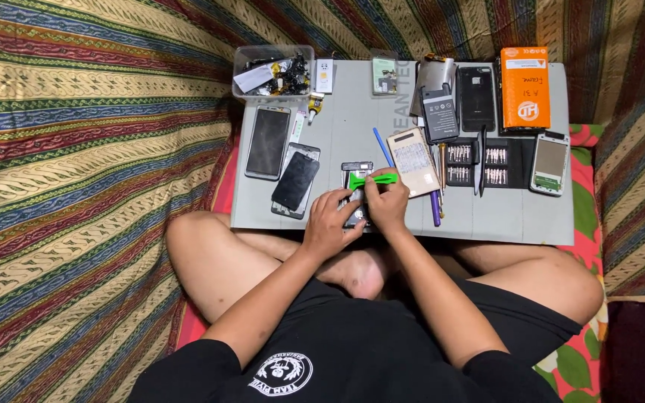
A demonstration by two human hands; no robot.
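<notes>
Striped cloth surrounds the grey mat [337, 134] where our left hand [328, 224] clamps the opened phone [354, 179] steady, so our right hand [387, 203], just beside it, can pinch the green pry tool [371, 179] against its upper edge.

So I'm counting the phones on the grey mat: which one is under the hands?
The small opened phone at the mat's near edge, held by the left hand while the right hand works a green plastic pry tool; the others lie untouched.

Lying on a matt grey work mat [337, 134]: glossy glass phone screens [268, 142], a shiny green plastic pry tool [373, 179], surrounded by woven striped cloth [76, 149].
</notes>
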